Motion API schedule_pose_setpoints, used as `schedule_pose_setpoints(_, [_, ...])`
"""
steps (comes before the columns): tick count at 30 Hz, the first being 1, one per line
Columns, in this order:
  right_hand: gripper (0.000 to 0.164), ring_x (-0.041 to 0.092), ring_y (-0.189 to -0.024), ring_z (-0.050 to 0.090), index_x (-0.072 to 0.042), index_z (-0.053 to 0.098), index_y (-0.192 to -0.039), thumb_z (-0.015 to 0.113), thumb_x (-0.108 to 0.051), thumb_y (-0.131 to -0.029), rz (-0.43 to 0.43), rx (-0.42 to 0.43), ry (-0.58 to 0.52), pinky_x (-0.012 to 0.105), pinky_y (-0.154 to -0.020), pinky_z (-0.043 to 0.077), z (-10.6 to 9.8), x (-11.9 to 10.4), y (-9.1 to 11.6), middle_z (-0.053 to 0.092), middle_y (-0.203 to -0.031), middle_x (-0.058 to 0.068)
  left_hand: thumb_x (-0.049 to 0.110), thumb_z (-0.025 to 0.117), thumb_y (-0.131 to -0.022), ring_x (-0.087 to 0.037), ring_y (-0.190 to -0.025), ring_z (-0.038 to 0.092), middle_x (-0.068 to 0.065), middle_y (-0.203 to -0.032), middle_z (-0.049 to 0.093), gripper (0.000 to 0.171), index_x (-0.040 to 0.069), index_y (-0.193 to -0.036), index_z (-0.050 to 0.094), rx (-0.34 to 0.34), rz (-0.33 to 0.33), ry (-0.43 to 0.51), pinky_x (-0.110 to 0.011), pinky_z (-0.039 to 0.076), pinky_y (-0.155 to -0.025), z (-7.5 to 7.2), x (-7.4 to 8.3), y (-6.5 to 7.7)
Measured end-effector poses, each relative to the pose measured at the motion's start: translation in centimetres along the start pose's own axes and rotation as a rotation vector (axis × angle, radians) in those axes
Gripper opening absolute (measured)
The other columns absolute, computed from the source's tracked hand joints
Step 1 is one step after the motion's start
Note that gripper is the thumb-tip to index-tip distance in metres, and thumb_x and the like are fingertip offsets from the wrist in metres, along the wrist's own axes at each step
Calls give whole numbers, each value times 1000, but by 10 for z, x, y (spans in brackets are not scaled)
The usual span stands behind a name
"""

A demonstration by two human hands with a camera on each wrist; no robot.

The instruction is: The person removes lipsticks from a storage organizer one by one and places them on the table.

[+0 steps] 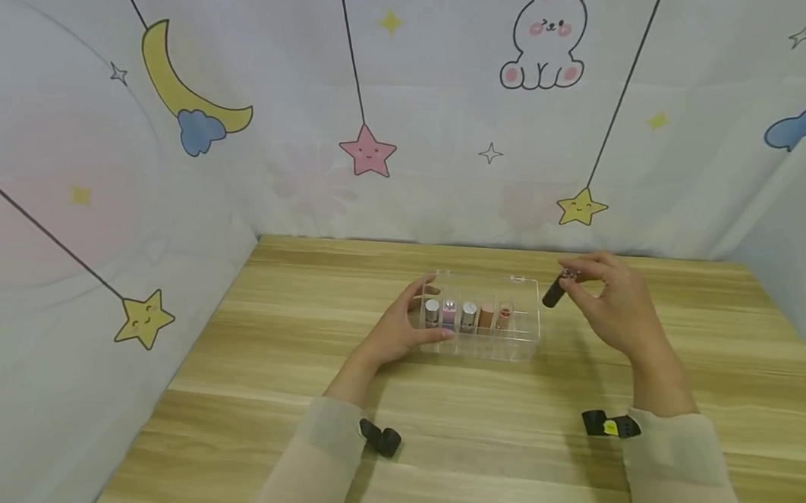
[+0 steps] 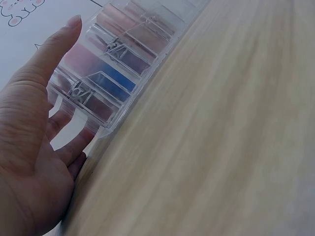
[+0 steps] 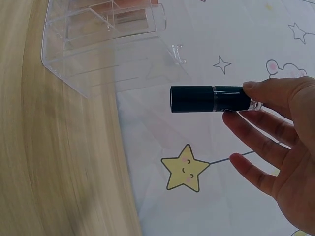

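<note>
A transparent plastic organizer box (image 1: 527,344) stands on the table, split into compartments. Several lipstick tubes stand upright in a row inside it, among them a silver one (image 1: 469,316), a brown one (image 1: 487,317) and, in the left wrist view, a pink-and-blue one (image 2: 115,83). My left hand (image 1: 396,328) grips the box's left end, thumb along the front, fingers at the far side. Just off the box's right end, my right hand (image 1: 614,301) pinches a dark lipstick tube (image 3: 194,99) by its glittery, clear-tipped end. The tube tilts with its dark end down toward the box, apart from it.
The wood-grain table (image 1: 481,445) reaches back to a white cloth backdrop (image 1: 441,189) printed with stars, a moon and a rabbit. Similar cloth hangs at both sides. Black wrist cameras are strapped at the left sleeve (image 1: 311,454) and right sleeve (image 1: 680,457).
</note>
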State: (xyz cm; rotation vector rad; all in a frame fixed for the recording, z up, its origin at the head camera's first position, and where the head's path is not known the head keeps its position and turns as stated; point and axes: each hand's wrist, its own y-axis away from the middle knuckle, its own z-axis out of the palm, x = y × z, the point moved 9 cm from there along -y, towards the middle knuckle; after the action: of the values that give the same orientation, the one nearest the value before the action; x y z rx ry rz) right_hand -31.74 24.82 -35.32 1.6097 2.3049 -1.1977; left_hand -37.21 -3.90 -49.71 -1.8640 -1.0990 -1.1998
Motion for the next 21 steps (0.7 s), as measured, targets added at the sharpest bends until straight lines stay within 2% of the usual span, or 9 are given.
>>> schedule_pose_setpoints(8, [26, 30, -97, 70, -7, 75, -123, 73, -12, -97, 50, -98, 22, 32, -74, 44, 12, 10, 2, 72, -116, 12, 44, 90, -80, -29, -152, 37, 7, -154, 48, 104, 33, -163, 27, -6, 7, 8, -64, 28, -122, 0, 0, -1])
schedule_pose_setpoints(14, [27, 33, -98, 70, -5, 74, -124, 72, -12, -98, 80, -170, 23, 40, -77, 48, 23, 18, 3, 71, -115, 14, 44, 89, -81, -30, -152, 37, 7, -154, 48, 103, 35, -163, 27, -5, 11, 2, -65, 28, -121, 0, 1, -1])
schedule_pose_setpoints(21, [27, 35, -99, 71, -4, 74, -124, 72, -9, -97, 94, -211, 21, 43, -78, 49, 32, 24, 5, 71, -116, 15, 45, 89, -81, -31, -150, 39, 8, -153, 48, 105, 33, -164, 27, -4, 3, -2, -64, 31, -120, 0, -1, -1])
